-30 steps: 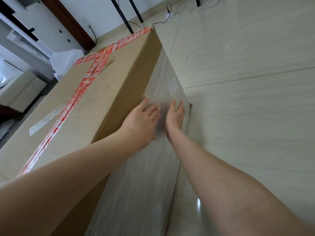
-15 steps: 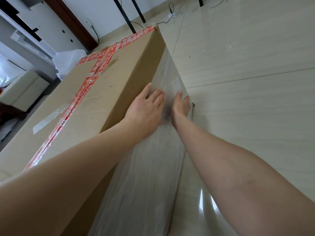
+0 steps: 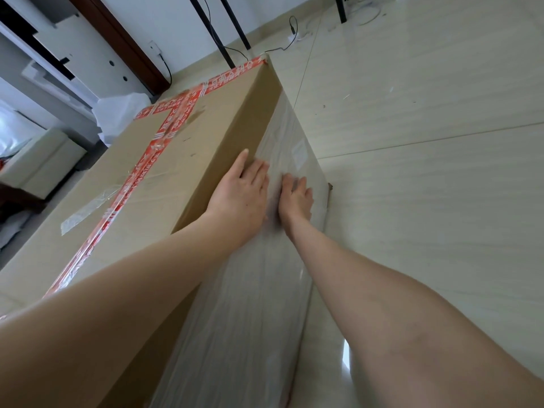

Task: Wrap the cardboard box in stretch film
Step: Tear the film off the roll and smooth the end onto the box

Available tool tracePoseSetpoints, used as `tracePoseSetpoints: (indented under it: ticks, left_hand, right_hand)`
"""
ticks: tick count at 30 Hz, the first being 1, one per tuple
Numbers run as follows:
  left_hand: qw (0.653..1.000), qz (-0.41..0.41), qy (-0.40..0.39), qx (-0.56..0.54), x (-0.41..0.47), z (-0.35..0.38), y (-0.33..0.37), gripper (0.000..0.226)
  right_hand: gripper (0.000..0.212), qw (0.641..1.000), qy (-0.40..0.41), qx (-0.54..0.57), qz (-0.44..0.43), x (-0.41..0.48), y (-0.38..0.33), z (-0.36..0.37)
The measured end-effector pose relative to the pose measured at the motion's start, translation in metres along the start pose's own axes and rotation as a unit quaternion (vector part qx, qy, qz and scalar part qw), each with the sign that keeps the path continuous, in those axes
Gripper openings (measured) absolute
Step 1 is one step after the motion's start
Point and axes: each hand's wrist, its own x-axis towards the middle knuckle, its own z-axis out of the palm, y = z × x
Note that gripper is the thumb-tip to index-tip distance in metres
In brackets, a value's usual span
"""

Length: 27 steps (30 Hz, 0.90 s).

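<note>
A large brown cardboard box (image 3: pixel 147 184) with red printed tape across its top stands on the floor and fills the left of the head view. Clear stretch film (image 3: pixel 250 313) covers the lower band of its right side face, up to the far corner. My left hand (image 3: pixel 240 195) lies flat on that side face, fingers spread, at the film's upper edge. My right hand (image 3: pixel 295 195) presses flat on the film just to its right, close to the box's bottom edge. Neither hand grips anything.
Pale glossy floor tiles (image 3: pixel 426 172) stretch to the right of the box. Black table legs (image 3: pixel 223 39) and a cable stand beyond the far corner. A white bag (image 3: pixel 117 113) and a cream cushioned seat (image 3: pixel 44 160) lie at the left.
Both hands have slid forward along the side face, away from me, staying flat on the film. The camera has moved forward with them.
</note>
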Motion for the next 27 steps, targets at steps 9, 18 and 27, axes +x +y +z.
tracePoseSetpoints:
  ticks: [9, 18, 27]
  left_hand:
    - [0.998, 0.002, 0.036, -0.046, -0.013, -0.005, 0.005, 0.069]
    - [0.998, 0.045, -0.042, 0.004, -0.021, 0.006, 0.03, 0.086]
    - [0.998, 0.033, -0.047, -0.004, 0.001, 0.001, 0.018, 0.084]
  right_hand:
    - [0.062, 0.995, 0.067, 0.076, 0.011, -0.001, 0.003, -0.02]
    - [0.06, 0.995, -0.055, 0.032, -0.073, -0.053, 0.029, 0.005]
    - [0.063, 0.998, -0.046, 0.007, -0.041, -0.012, 0.005, 0.003]
